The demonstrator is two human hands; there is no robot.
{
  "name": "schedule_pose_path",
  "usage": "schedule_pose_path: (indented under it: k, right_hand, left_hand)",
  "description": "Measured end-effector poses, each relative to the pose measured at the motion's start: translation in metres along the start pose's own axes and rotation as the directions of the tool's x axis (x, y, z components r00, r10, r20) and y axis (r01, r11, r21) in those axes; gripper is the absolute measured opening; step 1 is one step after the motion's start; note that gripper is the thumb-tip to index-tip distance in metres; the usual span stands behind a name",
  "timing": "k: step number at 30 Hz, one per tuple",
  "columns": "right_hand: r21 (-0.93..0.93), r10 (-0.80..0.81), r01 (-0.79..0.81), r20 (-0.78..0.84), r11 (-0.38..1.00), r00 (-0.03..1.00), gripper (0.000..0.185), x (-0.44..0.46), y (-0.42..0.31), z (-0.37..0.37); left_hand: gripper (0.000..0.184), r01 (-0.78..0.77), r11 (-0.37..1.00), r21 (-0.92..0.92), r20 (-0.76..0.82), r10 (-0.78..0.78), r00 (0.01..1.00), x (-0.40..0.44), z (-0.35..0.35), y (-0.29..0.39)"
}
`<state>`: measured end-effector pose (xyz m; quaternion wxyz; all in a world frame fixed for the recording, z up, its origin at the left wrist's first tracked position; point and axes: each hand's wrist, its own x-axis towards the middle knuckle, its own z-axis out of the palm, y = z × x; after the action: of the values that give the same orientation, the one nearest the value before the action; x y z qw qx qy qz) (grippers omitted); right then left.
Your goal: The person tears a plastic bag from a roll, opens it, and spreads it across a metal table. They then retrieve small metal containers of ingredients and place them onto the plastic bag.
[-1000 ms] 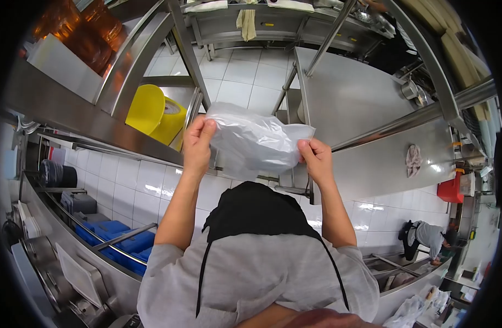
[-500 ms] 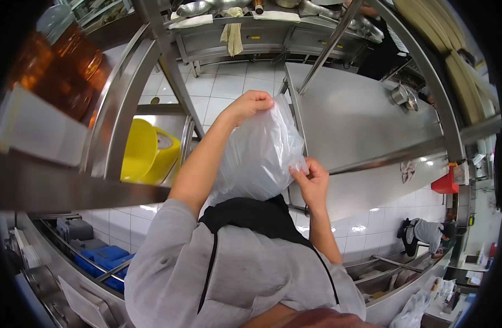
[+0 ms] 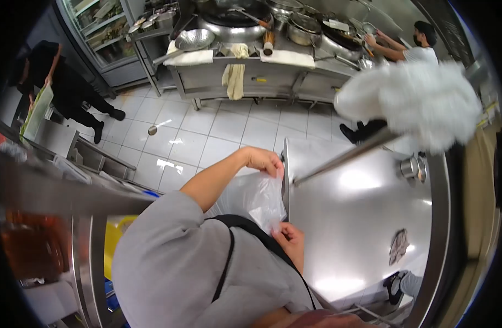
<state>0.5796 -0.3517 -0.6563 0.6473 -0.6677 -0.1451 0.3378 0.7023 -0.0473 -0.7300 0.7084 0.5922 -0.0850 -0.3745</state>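
A clear plastic bag (image 3: 251, 198) hangs in front of my apron, between my two hands. My left hand (image 3: 265, 162) pinches its upper edge, beside the near corner of the steel table (image 3: 349, 202). Lower down, close to the apron, my right hand (image 3: 288, 240) has its fingers closed on another part of the bag's edge. The bag's lower part is hidden behind my left forearm and sleeve.
Woks and pots (image 3: 234, 24) stand on the stove counter ahead. One person (image 3: 423, 49) works at its right end; another (image 3: 70, 82) holds a container at the left. A blurred white bundle (image 3: 415, 101) hangs at upper right. A rag (image 3: 398, 246) lies on the table.
The view has swung up and toward the stove. The bag has turned from spread sideways to upright, with my left hand raised over my right. The white bundle and the person at left have come into view.
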Motion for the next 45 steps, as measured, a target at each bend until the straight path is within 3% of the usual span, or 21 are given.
schedule_pose_path:
  k: [4,9,12,13,15,18,21,22,24,27,30,33,34,35,38,40,41,44,45]
  right_hand:
    - [0.032,0.042,-0.040,-0.041,0.999,0.998,0.007,0.048,-0.017,-0.006]
    - [0.042,-0.015,0.016,-0.019,0.999,1.000,0.013,0.092,-0.032,-0.003]
    - [-0.091,-0.102,0.098,-0.038,0.991,0.994,0.013,0.133,-0.039,-0.001]
    - [-0.073,-0.053,0.049,-0.056,0.996,0.997,0.013,0.146,-0.038,0.001]
    - [-0.148,-0.102,0.094,-0.048,0.985,0.994,0.011,0.182,-0.063,0.013]
    - [-0.176,-0.122,0.102,-0.110,0.979,0.986,0.012,0.240,-0.085,0.037]
    - [-0.128,-0.172,0.139,-0.311,0.982,0.935,0.013,0.301,-0.109,0.062]
    - [-0.099,-0.185,0.158,-0.404,0.982,0.896,0.013,0.324,-0.114,0.064]
    - [-0.272,-0.330,0.208,-0.552,0.940,0.766,0.015,0.370,-0.129,0.061]
    - [-0.015,-0.243,0.322,-0.693,0.947,0.679,0.018,0.415,-0.169,0.080]
    - [0.083,-0.229,0.393,-0.697,0.916,0.679,0.020,0.438,-0.187,0.098]
    - [0.095,-0.191,0.363,-0.713,0.927,0.675,0.025,0.445,-0.188,0.089]
    - [0.054,-0.208,0.371,-0.748,0.927,0.630,0.026,0.445,-0.188,0.079]
    - [0.019,-0.218,0.370,-0.779,0.929,0.588,0.027,0.442,-0.187,0.069]
    - [-0.065,-0.231,0.394,-0.891,0.917,0.391,0.021,0.434,-0.184,0.028]
    - [-0.051,-0.179,0.415,-0.944,0.908,0.277,0.018,0.411,-0.188,-0.008]
    - [-0.027,-0.131,0.423,-0.967,0.906,0.219,0.020,0.398,-0.187,-0.026]
    - [0.080,-0.098,0.709,-0.974,0.700,0.206,0.039,0.371,-0.167,-0.067]
    - [0.081,-0.145,0.737,-0.960,0.671,0.238,0.073,0.373,-0.153,-0.071]
  left_hand:
    - [0.020,0.026,0.997,-0.075,0.028,-0.023,0.999,-0.011,-0.046,0.022]
    - [0.020,-0.152,0.971,-0.184,-0.138,0.128,0.982,-0.043,-0.087,0.038]
    - [0.018,-0.318,0.897,-0.307,-0.205,0.264,0.943,-0.056,-0.116,0.052]
    - [0.017,-0.371,0.877,-0.305,-0.253,0.301,0.919,-0.059,-0.127,0.060]
    - [0.015,-0.468,0.831,-0.302,-0.336,0.366,0.868,-0.065,-0.149,0.076]
    - [0.019,-0.472,0.863,-0.178,-0.485,0.340,0.806,-0.063,-0.194,0.083]
    - [0.029,-0.372,0.902,0.221,-0.705,0.411,0.578,-0.062,-0.230,0.085]
    - [0.031,-0.323,0.836,0.443,-0.741,0.545,0.393,-0.065,-0.242,0.092]
    - [0.035,-0.113,0.614,0.781,-0.614,0.788,0.035,-0.073,-0.250,0.119]
    - [0.044,-0.301,0.667,0.682,-0.463,0.711,0.529,-0.098,-0.230,0.183]
    - [0.042,-0.426,0.569,0.704,-0.298,0.780,0.550,-0.068,-0.229,0.189]
    - [0.028,-0.480,0.715,0.508,-0.365,0.683,0.632,-0.038,-0.251,0.179]
    - [0.026,-0.485,0.747,0.455,-0.383,0.656,0.651,-0.028,-0.256,0.177]
    - [0.015,-0.507,0.825,0.251,-0.463,0.562,0.685,-0.019,-0.257,0.179]
    - [0.014,-0.419,0.904,0.080,-0.537,0.394,0.746,0.008,-0.301,0.196]
    - [0.013,-0.531,0.800,-0.279,-0.596,0.289,0.749,0.022,-0.321,0.219]
    - [0.014,-0.526,0.785,-0.328,-0.573,0.277,0.772,0.031,-0.345,0.219]
    - [0.018,-0.474,0.746,-0.467,-0.474,0.242,0.847,0.057,-0.386,0.222]
    - [0.019,-0.441,0.741,-0.507,-0.428,0.227,0.875,0.058,-0.376,0.236]
